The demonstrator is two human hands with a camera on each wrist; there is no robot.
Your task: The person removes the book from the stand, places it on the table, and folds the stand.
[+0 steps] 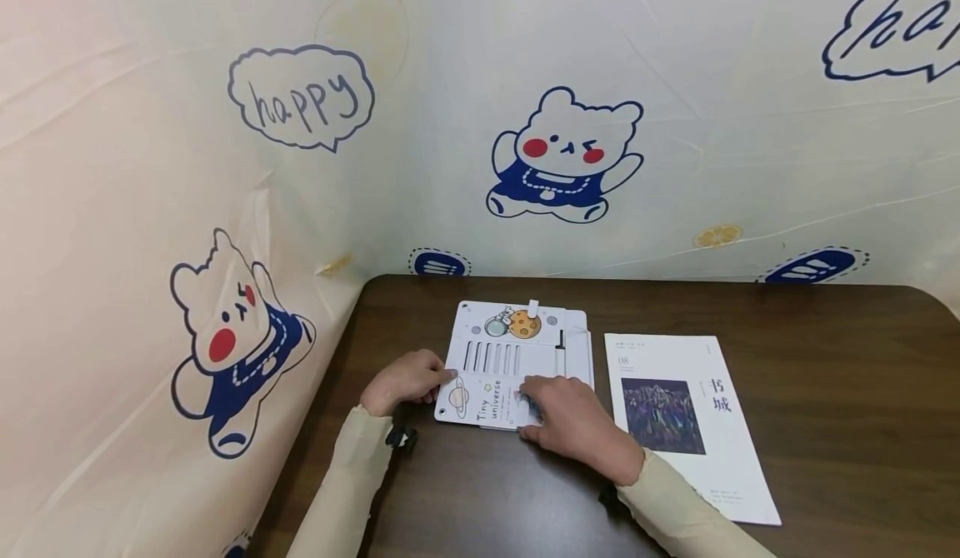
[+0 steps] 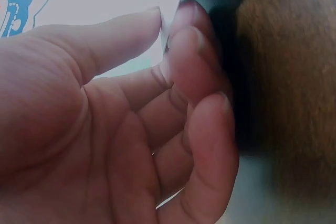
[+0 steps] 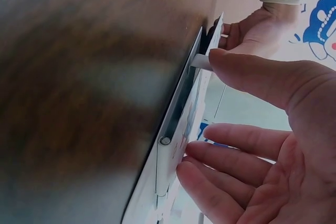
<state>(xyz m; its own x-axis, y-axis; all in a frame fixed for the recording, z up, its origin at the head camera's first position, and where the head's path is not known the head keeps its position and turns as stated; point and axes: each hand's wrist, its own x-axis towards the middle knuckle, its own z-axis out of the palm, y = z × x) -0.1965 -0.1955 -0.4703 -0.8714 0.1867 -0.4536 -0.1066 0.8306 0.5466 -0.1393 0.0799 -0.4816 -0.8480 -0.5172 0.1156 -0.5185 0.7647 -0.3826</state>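
A flat white folding stand, printed with an astronaut, planets and "Tiny universe", lies on the table. My left hand is at its left edge; in the left wrist view the thumb and fingertips pinch a thin white panel of it. Over its near right part is my right hand. The right wrist view shows that hand's thumb touching a small white tab at the near edge. Its other fingers, fairly straight and spread, reach toward the printed face. A gap shows between the stand's layers there.
A white book with a dark picture on its cover lies to the right of the stand, partly behind my right forearm. Around the dark brown table hangs a pale curtain with cartoon bears, along the left and far sides.
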